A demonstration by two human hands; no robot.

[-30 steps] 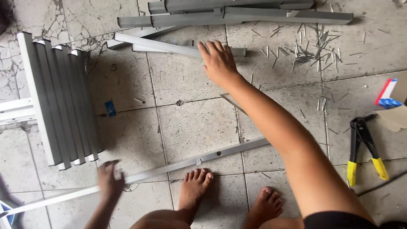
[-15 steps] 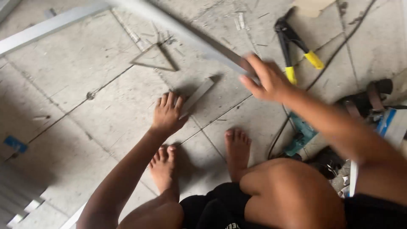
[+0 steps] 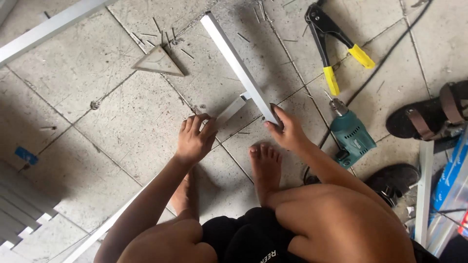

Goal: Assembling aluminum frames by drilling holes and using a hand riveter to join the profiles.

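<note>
Squatting on tiled floor point(image 3: 122, 126): right hand point(image 3: 287, 130) gripping long aluminium bar's point(image 3: 239, 65) near end, left hand point(image 3: 195, 139) pinching short piece point(image 3: 229, 111) meeting it crosswise.

Your single head-worn camera looks almost straight down, from close above your crouched knees, onto the grey cracked tile floor point(image 3: 122, 126) at your feet.

A makeshift metalworking spot on a worn, cracked grey tiled floor point(image 3: 122, 126): pale aluminium bars point(image 3: 239, 65) lie about, with a yellow-handled black rivet tool point(image 3: 336, 46), a teal electric drill point(image 3: 352, 136) and scattered small metal pins point(image 3: 161, 36).
</note>
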